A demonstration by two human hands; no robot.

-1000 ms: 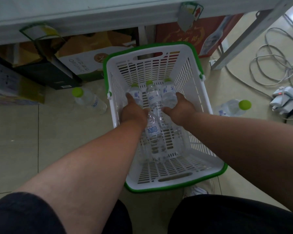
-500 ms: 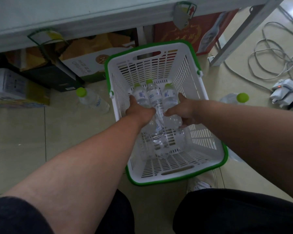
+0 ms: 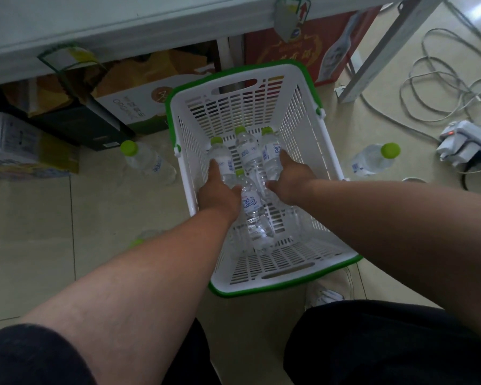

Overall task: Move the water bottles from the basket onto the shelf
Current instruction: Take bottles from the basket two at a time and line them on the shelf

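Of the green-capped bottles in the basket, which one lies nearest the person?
The bottle with the big blue label, lying between the left hand and right hand; the other three lie farther back, caps toward the basket's far wall.

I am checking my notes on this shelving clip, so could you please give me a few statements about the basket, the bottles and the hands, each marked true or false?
1. Both hands are inside the basket. True: the left hand and the right hand both rest among the bottles.
2. The bottles in the basket have red caps. False: their caps are green, as on the middle bottle.
3. A bottle lies on the floor to the left of the basket. True: the floor bottle lies there.
4. The basket's rim is blue. False: it is green.
5. No bottle lies to the right of the basket. False: the second floor bottle lies there.
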